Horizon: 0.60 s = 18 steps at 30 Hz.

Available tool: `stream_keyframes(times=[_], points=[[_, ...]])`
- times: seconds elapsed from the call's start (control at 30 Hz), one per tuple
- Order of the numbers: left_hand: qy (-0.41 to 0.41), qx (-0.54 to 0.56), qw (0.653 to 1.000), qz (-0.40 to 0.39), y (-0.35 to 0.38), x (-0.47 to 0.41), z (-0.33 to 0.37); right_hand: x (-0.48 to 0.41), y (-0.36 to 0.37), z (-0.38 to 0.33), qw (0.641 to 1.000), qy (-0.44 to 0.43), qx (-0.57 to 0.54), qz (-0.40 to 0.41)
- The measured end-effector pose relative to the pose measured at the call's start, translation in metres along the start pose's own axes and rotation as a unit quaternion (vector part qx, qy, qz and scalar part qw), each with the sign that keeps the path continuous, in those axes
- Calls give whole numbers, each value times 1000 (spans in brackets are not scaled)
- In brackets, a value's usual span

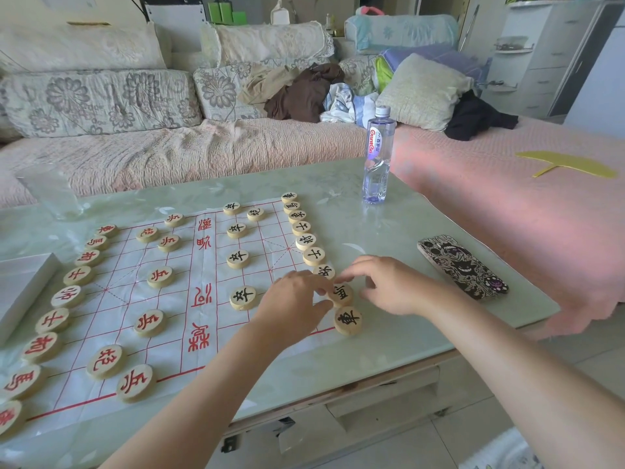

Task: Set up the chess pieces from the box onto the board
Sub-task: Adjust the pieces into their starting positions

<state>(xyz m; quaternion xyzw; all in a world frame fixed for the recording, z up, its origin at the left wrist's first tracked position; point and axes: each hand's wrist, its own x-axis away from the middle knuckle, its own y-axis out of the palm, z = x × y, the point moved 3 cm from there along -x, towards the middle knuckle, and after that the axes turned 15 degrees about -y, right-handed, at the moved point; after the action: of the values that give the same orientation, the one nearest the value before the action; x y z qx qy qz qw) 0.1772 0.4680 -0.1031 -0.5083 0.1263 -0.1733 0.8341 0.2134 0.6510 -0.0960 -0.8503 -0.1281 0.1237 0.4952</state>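
A white sheet board (203, 309) with red grid lines lies on the glass table. Round wooden pieces with red characters (106, 361) stand along its left side, and pieces with black characters (242, 297) fill its right side. Both hands meet at the near right corner of the board. My left hand (292, 304) rests palm down with its fingertips against a black-lettered piece (342, 294). My right hand (384, 285) touches the same piece from the other side. Another black piece (348, 319) sits just in front of it. The white box (20, 289) lies at the left edge.
A patterned phone (462, 266) lies on the table to the right of my hands. A water bottle (378, 155) stands at the far edge. A clear container (50, 192) sits at the back left. A sofa with cushions and clothes runs behind the table.
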Motion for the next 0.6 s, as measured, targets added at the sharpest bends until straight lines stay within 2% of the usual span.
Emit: stream_keyframes(times=[0.1, 0.27, 0.4, 0.5, 0.6], points=[[-16, -7, 1000, -16, 3, -4, 2, -7, 4, 2, 999, -7, 19, -28], [-27, -13, 1000, -8, 2, -4, -3, -11, 6, 6, 999, 5, 40, -19], [-3, -48, 999, -14, 1, -8, -9, -10, 1, 9, 999, 40, 6, -1], [-2, -47, 998, -43, 2, -11, -10, -10, 4, 12, 998, 54, -12, 12], [-5, -45, 998, -38, 2, -14, -9, -12, 6, 12, 998, 56, -19, 14]])
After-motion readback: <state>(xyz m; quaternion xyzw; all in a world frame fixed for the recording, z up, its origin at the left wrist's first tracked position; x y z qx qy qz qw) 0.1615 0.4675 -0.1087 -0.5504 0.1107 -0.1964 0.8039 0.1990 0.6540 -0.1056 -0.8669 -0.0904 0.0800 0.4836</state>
